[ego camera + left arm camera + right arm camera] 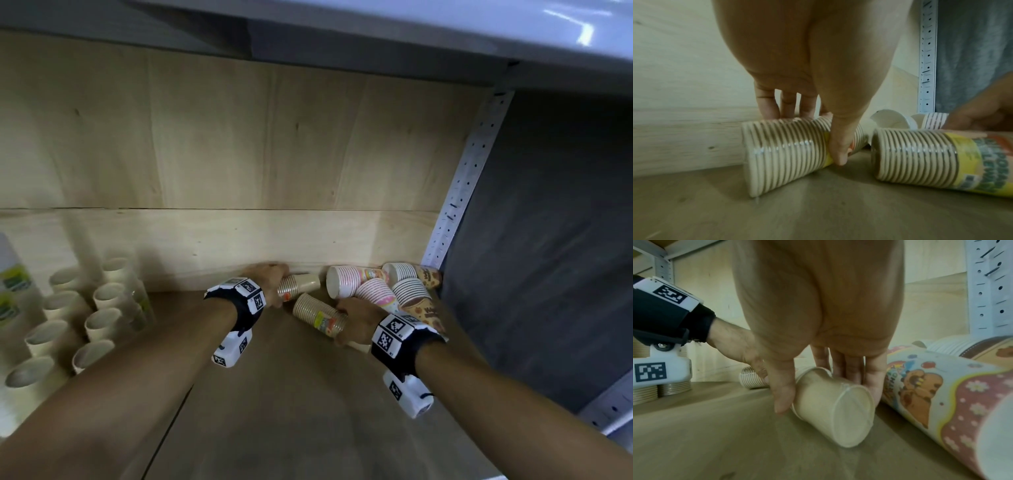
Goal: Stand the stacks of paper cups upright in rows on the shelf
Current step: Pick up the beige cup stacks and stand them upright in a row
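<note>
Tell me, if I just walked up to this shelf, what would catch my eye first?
Probably the two hands deep in the shelf, each gripping a toppled plain stack of paper cups: the left hand on the stack by the back wall, the right hand on the nearer stack. Next, the jumble of cartoon-printed stacks lying in the right corner, and the neat upright rows at far left.

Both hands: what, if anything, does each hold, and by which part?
The left hand grips a lying beige cup stack round its middle. The right hand grips another lying beige cup stack near its closed base end.
</note>
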{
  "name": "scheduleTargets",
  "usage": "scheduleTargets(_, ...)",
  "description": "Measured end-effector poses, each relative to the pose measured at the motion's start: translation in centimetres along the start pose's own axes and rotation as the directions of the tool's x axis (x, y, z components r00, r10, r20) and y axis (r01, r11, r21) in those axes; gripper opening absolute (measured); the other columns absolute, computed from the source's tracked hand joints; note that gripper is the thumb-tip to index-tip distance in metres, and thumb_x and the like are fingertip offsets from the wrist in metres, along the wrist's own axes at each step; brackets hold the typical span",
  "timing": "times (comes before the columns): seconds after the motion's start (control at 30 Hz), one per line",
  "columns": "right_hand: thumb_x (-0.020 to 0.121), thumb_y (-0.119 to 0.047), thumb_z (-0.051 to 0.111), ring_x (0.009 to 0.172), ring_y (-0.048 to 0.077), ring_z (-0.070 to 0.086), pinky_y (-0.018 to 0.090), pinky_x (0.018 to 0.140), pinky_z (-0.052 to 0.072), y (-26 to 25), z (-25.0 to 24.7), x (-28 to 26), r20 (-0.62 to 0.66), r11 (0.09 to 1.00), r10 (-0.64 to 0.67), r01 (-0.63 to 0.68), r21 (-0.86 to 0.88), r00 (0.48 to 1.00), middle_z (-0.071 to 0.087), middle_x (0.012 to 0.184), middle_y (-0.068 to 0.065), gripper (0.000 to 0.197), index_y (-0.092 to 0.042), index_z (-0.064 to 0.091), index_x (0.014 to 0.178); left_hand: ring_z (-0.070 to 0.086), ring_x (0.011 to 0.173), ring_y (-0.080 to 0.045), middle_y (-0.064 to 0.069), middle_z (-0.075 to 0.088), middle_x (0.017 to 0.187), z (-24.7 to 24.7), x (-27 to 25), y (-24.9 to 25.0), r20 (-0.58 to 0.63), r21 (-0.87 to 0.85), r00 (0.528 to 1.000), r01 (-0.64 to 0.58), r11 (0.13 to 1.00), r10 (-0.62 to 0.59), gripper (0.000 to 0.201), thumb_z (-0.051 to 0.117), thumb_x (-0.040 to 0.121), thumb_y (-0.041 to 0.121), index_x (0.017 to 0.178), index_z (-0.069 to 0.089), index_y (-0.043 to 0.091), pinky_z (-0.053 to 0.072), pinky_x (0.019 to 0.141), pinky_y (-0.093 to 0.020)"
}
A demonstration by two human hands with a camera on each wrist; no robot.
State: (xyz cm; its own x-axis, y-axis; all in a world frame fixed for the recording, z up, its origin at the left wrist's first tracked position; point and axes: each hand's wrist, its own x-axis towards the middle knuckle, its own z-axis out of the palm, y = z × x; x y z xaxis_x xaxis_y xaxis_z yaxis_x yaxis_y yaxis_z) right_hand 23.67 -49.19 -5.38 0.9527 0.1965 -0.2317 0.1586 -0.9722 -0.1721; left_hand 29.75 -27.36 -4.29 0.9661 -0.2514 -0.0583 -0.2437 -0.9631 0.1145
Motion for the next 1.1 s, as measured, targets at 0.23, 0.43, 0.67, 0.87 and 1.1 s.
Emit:
scheduleTargets(0.23,0.077,-0.035,0.077,0.121,0.026,0.054,0.033,0.096,0.048,-1.3,-3.3,-1.3,-0.005,0.999,-0.037,0.037,0.039,0.999,0.053,0.136,0.008,0.072,-0.013,0.048,0.139,0.057,0.116,-0.028,-0.004,0.056,0.134,-1.7,-1.4,0.2,-0.011,-0.115,1.0,-0.004,0.993,0.002,0.084,0.078,0.075,0.027,0.147,0.035,0.024,0.047,0.091,-0.035)
scheduleTargets(0.43,0.077,-0.034,0.077,0.108,0.03,0.062,0.034,0.089,0.051,-3.5,-5.6,-2.0,-0.151,0.995,-0.04,0.054,0.089,0.988,0.065,0.116,0.01,0.047,-0.013,0.065,0.118,0.059,0.099,-0.029,-0.007,0.062,0.122,-2.5,-2.8,0.0,-0.04,-0.233,0.998,0.038,0.972,-0.048,0.08,0.077,0.076,0.03,0.142,0.032,0.026,0.046,0.081,-0.033)
scheduleTargets(0.67,0.082,-0.021,0.074,0.105,0.028,0.063,0.03,0.08,0.051,-6.4,-7.8,-1.6,-0.243,0.991,-0.05,0.078,0.105,0.969,0.063,0.116,0.013,0.039,-0.005,0.064,0.116,0.058,0.097,-0.027,-0.003,0.059,0.107,-2.5,-4.9,0.6,-0.044,-0.456,0.99,0.097,0.885,-0.132,0.059,0.08,0.071,0.02,0.116,0.041,0.018,0.05,0.08,-0.038)
scheduleTargets(0.87,0.083,-0.016,0.065,0.101,0.029,0.062,0.026,0.07,0.044,-8.6,-7.9,-0.6,-0.255,0.99,-0.103,0.125,0.07,0.962,0.059,0.119,0.012,0.037,-0.008,0.059,0.119,0.063,0.101,-0.021,0.004,0.064,0.105,-0.2,-4.5,-0.3,-0.014,-0.577,0.989,0.114,0.809,-0.149,0.073,0.083,0.047,0.03,0.111,0.048,0.028,0.054,0.087,-0.044)
scheduleTargets(1.1,0.087,-0.016,0.063,0.107,0.028,0.059,0.026,0.074,0.043,-8.6,-6.8,0.0,-0.26,0.991,-0.112,0.127,0.04,0.959,0.057,0.124,0.012,0.037,-0.006,0.056,0.123,0.062,0.106,-0.021,0.004,0.065,0.112,1.7,-4.9,-1.2,-0.02,-0.655,0.99,0.095,0.75,-0.143,0.078,0.083,0.052,0.025,0.121,0.047,0.027,0.053,0.092,-0.048)
